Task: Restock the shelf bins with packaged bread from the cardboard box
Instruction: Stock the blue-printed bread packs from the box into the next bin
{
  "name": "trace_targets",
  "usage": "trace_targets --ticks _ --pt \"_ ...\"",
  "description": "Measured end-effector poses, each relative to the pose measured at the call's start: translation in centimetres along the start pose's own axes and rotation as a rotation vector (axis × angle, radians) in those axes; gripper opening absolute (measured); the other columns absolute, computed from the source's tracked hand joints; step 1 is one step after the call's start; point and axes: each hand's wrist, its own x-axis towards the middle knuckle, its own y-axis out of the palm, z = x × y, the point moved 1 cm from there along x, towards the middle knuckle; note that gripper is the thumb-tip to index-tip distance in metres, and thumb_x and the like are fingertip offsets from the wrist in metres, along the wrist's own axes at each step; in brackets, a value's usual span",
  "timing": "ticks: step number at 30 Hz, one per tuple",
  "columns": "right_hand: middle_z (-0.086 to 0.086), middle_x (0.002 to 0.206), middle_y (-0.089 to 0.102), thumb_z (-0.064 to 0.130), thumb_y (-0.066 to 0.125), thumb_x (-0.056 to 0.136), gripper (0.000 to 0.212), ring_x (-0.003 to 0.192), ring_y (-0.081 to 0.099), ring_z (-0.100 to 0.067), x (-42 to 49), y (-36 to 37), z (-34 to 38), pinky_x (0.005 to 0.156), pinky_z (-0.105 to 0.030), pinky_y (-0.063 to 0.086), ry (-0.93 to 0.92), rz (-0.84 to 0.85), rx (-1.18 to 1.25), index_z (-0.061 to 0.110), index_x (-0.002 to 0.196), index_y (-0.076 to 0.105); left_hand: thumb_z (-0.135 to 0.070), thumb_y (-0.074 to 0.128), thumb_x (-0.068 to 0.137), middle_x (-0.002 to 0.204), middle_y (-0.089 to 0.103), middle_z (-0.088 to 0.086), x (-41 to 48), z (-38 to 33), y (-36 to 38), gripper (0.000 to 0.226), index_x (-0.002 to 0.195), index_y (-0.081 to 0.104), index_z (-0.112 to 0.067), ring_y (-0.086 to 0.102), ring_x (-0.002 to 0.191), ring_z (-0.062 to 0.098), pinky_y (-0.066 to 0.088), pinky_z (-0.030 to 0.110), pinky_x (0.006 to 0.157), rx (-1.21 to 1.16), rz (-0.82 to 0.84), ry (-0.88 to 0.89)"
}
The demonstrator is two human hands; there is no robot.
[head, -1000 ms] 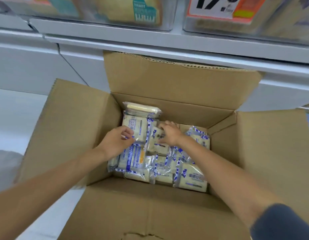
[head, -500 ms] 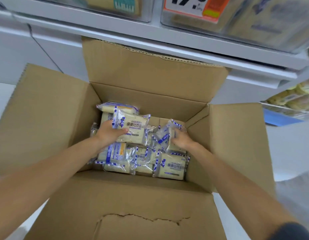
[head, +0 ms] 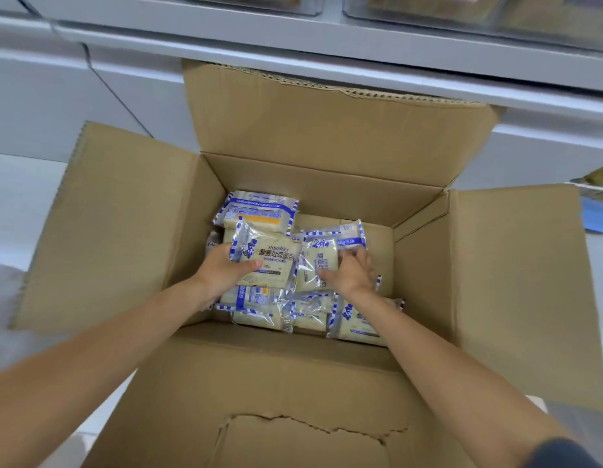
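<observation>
Light: bright, even.
Shadows: faint, inside brown cardboard box (head: 310,184).
Glare: glints on clear blue-striped bread packs (head: 273,261).
Blur: pale grey shelf rail (head: 293,38) smeared; frame edges bowed.

Bare left hand (head: 222,269), bare right hand (head: 351,272), dark blue-grey right sleeve (head: 565,454)

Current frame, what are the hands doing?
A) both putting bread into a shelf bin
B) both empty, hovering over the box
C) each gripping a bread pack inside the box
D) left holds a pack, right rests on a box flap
C: the left hand grips one bread pack and the right hand grips a second pack, both down inside the cardboard box.
</observation>
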Motion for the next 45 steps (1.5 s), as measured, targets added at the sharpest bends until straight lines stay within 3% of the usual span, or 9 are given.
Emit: trace_targets --ticks 4,17,23,26,29,33,36,42,45 --pt "-0.002 0.094 0.056 0.017 0.076 0.081 0.034 0.085 0.061 -0.024 -0.3 -2.3 0.5 0.079 -0.048 0.056 -0.086 0.054 0.37 0.018 0.095 0.045 -0.013 0.07 0.089 0.104 0.074 0.002 -0.4 -0.8 -0.1 0.022 0.111 0.067 -0.012 0.071 0.091 0.01 0.057 0.024 0.078 -0.021 0.03 0.028" --pt "0.008 0.097 0.069 0.013 0.075 0.078 0.035 0.092 0.067 -0.017 -9.0 -20.8 5.5 0.083 -0.048 0.056 -0.518 -0.021 0.149 0.033 0.094 0.051 -0.018 0.057 0.098 0.106 0.067 0.0 -5.8 -10.0 -1.7 0.012 0.11 0.058 -0.017 0.063 0.096 0.014 0.047 0.027 0.085 -0.072 -0.243 0.451" --pt "0.013 0.102 0.069 0.027 0.076 0.076 0.03 0.098 0.065 -0.012 -12.9 -23.5 11.2 0.092 -0.047 0.05 -0.711 -0.038 0.003 0.036 0.102 0.063 -0.043 0.057 0.094 0.097 0.056 -0.019 -10.5 -15.3 -0.2 0.015 0.107 0.05 -0.037 0.052 0.084 -0.005 0.042 0.008 0.066 0.042 -0.016 0.565" --pt "0.006 0.126 0.059 0.031 0.079 0.076 0.05 0.12 0.052 -0.016 -13.7 -24.4 13.0 0.108 -0.046 0.039 -0.781 -0.239 0.044 0.032 0.123 0.062 -0.036 0.072 0.086 0.104 0.064 -0.012 -11.9 -17.7 0.5 0.037 0.116 0.053 -0.025 0.063 0.093 0.003 0.053 0.024 0.082 -0.028 -0.039 0.61" --pt "-0.001 0.147 0.038 0.038 0.083 0.074 0.091 0.132 0.041 -0.015 -15.2 -26.3 13.3 0.11 -0.034 0.038 -0.62 -0.342 0.348 0.025 0.148 0.033 -0.045 0.075 0.079 0.115 0.069 -0.002 -12.6 -20.3 -0.3 0.051 0.12 0.056 -0.023 0.068 0.103 0.017 0.055 0.044 0.093 -0.169 -0.089 0.607" --pt "-0.003 0.12 0.066 0.026 0.07 0.088 0.049 0.107 0.065 -0.02 -16.0 -29.2 14.2 0.085 -0.028 0.055 -0.602 -0.132 0.703 0.015 0.132 0.05 -0.041 0.075 0.082 0.104 0.071 -0.005 -13.4 -24.9 -0.3 0.032 0.106 0.06 -0.026 0.069 0.1 0.018 0.055 0.039 0.091 -0.194 -0.115 0.699" --pt "0.002 0.112 0.071 0.034 0.074 0.079 0.045 0.103 0.068 -0.018 -16.3 -32.7 15.8 0.089 -0.04 0.055 -0.643 -0.279 0.805 0.021 0.119 0.059 -0.047 0.076 0.078 0.106 0.068 -0.009 -14.1 -29.2 -0.6 0.049 0.116 0.055 -0.025 0.066 0.097 0.01 0.053 0.034 0.088 -0.124 -0.255 0.857" --pt "0.001 0.111 0.069 0.02 0.072 0.085 0.036 0.095 0.068 -0.012 -13.6 -40.6 19.4 0.08 -0.027 0.055 -0.704 -0.533 0.903 0.016 0.118 0.058 -0.062 0.078 0.06 0.126 0.062 -0.008 -11.7 -38.8 -2.3 0.092 0.138 0.049 -0.023 0.06 0.111 0.01 0.051 0.035 0.097 0.08 -0.299 1.015" --pt "0.001 0.112 0.067 0.027 0.074 0.081 0.043 0.102 0.066 -0.017 -10.4 -43.3 21.5 0.093 -0.038 0.052 -0.686 -0.62 0.849 0.016 0.119 0.056 -0.062 0.077 0.058 0.116 0.068 -0.006 -8.2 -42.5 -3.0 0.08 0.125 0.06 -0.021 0.065 0.104 0.013 0.053 0.042 0.094 0.158 -0.316 1.002"
